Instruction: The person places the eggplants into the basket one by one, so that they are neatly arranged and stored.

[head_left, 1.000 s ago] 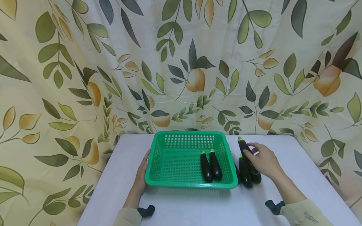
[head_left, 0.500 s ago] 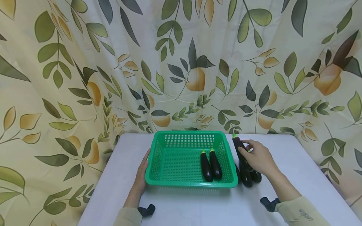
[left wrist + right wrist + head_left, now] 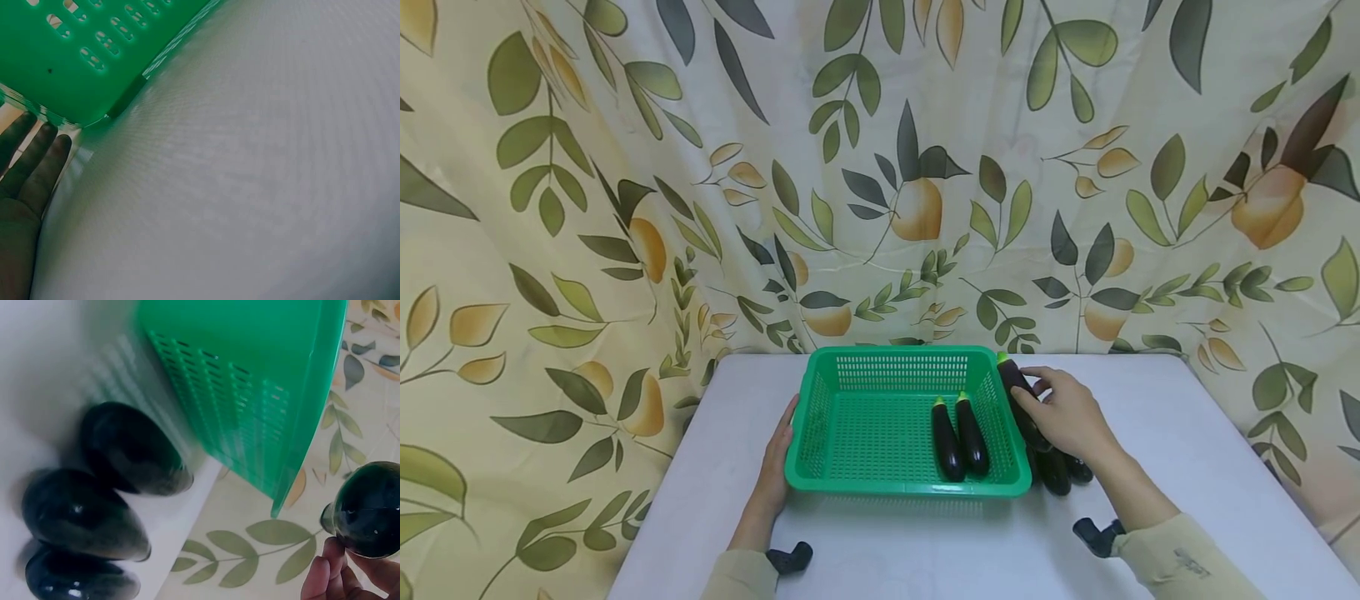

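With left hand [image 3: 773, 468] straight-fingered, right hand [image 3: 1069, 414] grips an eggplant [image 3: 1024, 423]; only the head view sees inside the basket [image 3: 865, 437].

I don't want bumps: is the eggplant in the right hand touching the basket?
Apart. The right wrist view shows leafy cloth between the held eggplant and the basket.

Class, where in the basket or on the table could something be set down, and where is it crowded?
Bare: the floor of the green basket, left of its two eggplants, and the white table in front, between the forearms. Crowded: just right of the basket, where three more eggplants lie and the right hand holds another eggplant.
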### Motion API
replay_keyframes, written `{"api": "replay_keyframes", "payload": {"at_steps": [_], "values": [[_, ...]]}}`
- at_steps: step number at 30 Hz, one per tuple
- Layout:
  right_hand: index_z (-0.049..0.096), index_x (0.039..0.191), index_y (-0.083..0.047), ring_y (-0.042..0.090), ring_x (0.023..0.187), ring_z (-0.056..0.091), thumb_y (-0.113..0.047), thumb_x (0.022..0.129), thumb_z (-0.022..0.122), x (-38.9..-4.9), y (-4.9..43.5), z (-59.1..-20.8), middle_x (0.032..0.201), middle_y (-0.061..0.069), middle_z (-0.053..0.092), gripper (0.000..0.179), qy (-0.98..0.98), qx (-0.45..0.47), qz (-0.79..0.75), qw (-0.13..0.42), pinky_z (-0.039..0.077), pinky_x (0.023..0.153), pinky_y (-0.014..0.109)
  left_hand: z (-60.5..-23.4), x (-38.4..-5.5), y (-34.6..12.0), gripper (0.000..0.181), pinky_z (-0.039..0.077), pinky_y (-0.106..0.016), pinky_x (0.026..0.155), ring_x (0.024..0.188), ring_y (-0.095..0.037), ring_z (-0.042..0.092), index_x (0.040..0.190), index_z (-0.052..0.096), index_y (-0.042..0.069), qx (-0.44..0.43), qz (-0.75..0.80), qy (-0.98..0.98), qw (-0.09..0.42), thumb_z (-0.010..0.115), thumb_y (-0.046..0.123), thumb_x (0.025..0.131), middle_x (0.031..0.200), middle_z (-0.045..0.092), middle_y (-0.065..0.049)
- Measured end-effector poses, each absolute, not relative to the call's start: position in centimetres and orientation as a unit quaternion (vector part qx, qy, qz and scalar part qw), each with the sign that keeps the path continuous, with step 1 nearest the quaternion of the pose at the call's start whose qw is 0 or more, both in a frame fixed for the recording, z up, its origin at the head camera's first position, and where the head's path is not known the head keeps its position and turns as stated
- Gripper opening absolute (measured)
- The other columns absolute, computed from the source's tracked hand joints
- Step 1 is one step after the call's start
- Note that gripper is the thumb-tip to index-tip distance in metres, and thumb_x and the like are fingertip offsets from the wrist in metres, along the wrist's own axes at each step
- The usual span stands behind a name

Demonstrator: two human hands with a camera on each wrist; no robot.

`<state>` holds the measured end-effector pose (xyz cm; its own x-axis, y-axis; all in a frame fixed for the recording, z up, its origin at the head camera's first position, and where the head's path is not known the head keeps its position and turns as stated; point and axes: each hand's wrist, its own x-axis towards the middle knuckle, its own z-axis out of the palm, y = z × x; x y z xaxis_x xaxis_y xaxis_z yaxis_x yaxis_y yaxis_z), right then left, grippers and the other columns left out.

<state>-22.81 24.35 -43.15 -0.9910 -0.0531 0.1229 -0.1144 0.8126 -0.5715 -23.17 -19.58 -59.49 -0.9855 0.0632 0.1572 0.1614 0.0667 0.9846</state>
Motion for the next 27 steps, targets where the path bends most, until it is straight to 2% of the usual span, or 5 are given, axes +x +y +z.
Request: {"api": "replay_keyframes", "payload": {"at_steps": [27], "values": [[0.057, 0.143, -0.001, 0.021, 0.080, 0.059, -0.032, 0.103, 0.065, -23.0, 20.6, -43.7, 0.107, 0.017, 0.065, 0.052, -0.935, 0.066, 0.346, 0.040, 0.052, 0.056, 0.028, -59.2, -23.1, -19.3, 0.053, 0.006, -0.067, 0.127, 0.163, -0.020, 0.012, 0.163, 0.027, 0.043, -0.071, -0.674, -0.734, 0.040, 0.018, 0.047, 0.111, 0.171, 0.025, 0.014]]}}
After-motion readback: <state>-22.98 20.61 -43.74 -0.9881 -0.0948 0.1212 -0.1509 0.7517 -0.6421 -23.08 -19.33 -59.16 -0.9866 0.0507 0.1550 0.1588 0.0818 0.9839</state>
